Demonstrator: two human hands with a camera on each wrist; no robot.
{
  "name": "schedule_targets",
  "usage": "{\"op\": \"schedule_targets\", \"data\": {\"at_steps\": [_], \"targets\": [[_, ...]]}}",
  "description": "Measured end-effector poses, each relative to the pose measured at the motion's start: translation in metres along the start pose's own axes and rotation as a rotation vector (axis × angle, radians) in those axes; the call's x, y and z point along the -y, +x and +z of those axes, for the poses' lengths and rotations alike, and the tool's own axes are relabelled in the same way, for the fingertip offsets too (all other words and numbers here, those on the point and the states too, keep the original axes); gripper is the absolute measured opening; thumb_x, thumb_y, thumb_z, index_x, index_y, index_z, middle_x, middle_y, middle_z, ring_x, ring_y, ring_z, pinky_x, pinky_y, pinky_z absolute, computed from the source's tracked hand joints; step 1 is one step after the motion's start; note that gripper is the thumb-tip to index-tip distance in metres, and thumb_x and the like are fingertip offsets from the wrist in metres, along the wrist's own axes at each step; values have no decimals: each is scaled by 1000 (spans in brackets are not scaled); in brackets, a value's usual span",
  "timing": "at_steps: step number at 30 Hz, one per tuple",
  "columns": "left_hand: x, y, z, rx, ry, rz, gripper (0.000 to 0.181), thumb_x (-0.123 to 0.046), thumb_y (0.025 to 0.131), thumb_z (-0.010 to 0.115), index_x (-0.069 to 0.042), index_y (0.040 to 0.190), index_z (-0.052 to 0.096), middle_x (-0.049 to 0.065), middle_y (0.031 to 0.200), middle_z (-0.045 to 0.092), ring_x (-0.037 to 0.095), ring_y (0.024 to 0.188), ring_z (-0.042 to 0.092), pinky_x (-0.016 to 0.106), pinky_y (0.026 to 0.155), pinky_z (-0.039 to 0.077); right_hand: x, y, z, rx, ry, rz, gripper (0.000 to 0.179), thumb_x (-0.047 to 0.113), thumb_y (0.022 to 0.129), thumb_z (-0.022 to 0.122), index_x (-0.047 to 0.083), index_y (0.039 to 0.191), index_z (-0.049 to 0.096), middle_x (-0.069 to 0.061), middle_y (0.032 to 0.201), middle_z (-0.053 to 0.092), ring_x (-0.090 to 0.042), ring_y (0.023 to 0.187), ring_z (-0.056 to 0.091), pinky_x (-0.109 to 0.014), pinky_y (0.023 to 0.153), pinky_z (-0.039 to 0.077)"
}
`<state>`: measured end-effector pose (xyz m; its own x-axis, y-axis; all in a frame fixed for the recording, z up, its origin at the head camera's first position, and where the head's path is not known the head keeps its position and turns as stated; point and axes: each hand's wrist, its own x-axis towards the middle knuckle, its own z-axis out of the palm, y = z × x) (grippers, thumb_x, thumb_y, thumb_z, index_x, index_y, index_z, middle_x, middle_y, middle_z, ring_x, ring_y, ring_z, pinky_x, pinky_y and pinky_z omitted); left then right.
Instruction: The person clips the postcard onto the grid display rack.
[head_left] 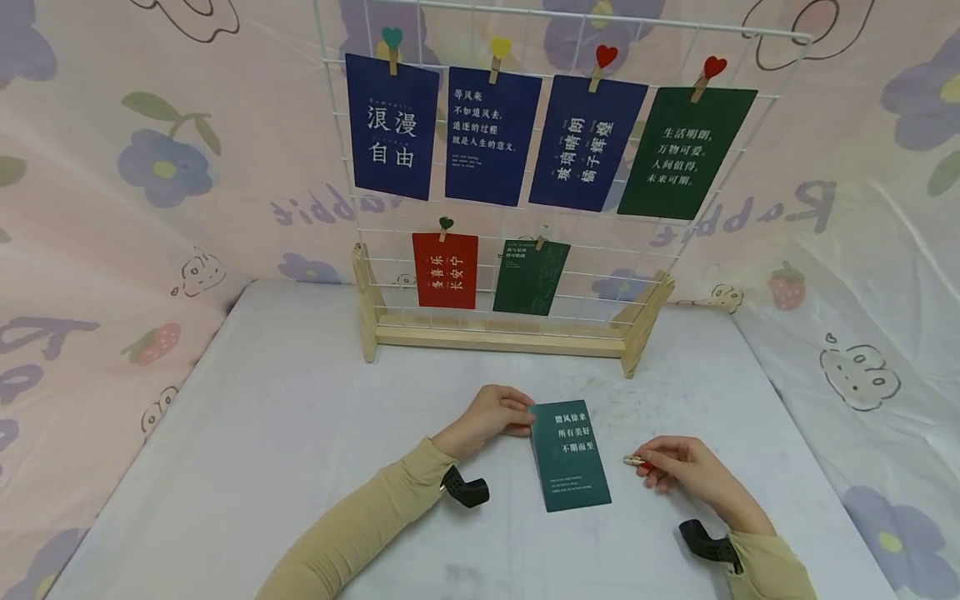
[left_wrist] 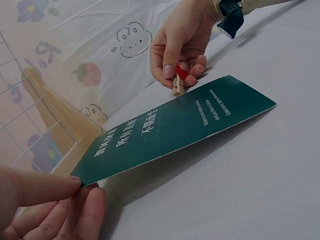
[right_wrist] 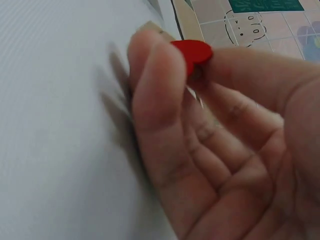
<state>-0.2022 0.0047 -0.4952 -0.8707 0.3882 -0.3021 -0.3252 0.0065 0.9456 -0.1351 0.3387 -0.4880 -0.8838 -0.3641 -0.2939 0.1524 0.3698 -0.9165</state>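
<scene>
My left hand [head_left: 495, 414] pinches a dark green card [head_left: 572, 467] by its upper left corner, thumb on top and fingers beneath. White writing covers parts of the card, and in the left wrist view the card [left_wrist: 170, 130] tilts up off the white tabletop. To the right of it, my right hand [head_left: 686, 471] holds a small wooden clothespin [head_left: 633, 460] between thumb and fingers. A red heart [right_wrist: 192, 52] decorates the clothespin, showing between the fingertips in the right wrist view. The clothespin's wooden end points left toward the card.
Behind the hands stands a white wire grid [head_left: 480, 221] on a wooden stand [head_left: 502, 337]. Heart clothespins hold several cards on it: blue and green ones above, a red card [head_left: 446, 271] and a smaller green card [head_left: 531, 277] below. Patterned cloth [head_left: 847, 275] surrounds the white table [head_left: 262, 433].
</scene>
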Motion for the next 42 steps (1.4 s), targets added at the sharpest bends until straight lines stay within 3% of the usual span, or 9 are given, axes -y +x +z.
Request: {"op": "schedule_targets", "data": {"at_steps": [8,12,16,23,32,42], "targets": [[-3,2,-3,-4,-43,-15,20,1,86,68,6,105,66,15,89,69,17,72,69,30,71,58,6,2,-1,11,33,65,42,22,102,49,-17,116,54,-18,91,68,-20,73,65,-31,65,57],[-2,4,-5,-1,-77,-7,21,0,86,68,6,106,66,15,92,69,19,75,69,32,72,58,5,2,0,13,21,88,41,24,98,56,-14,114,57,-17,92,68,-21,74,65,-32,66,57],[-5,3,-5,-3,-76,15,22,-3,87,68,6,108,65,15,94,69,21,79,70,34,74,57,0,2,0,17,11,69,36,18,94,64,-13,111,58,-18,93,68,-21,74,64,-33,66,57],[-11,3,-7,6,-74,48,23,-6,88,68,3,109,66,14,95,70,22,80,70,36,77,57,-3,0,-1,16,-31,0,34,16,96,60,-13,113,59,-20,95,67,-19,73,64,-33,65,57],[-30,7,-18,-21,-41,104,24,-6,89,68,0,112,66,13,97,70,19,81,69,42,85,53,15,6,-6,-60,-139,-32,35,20,96,60,-9,116,60,-18,100,67,-20,81,64,-30,67,55],[-59,12,-20,-44,-12,162,28,-8,91,66,0,118,62,12,102,68,20,87,67,35,81,56,43,23,-10,-132,-217,-105,34,21,95,62,-6,116,62,-21,96,68,-31,82,64,-35,67,55]]}}
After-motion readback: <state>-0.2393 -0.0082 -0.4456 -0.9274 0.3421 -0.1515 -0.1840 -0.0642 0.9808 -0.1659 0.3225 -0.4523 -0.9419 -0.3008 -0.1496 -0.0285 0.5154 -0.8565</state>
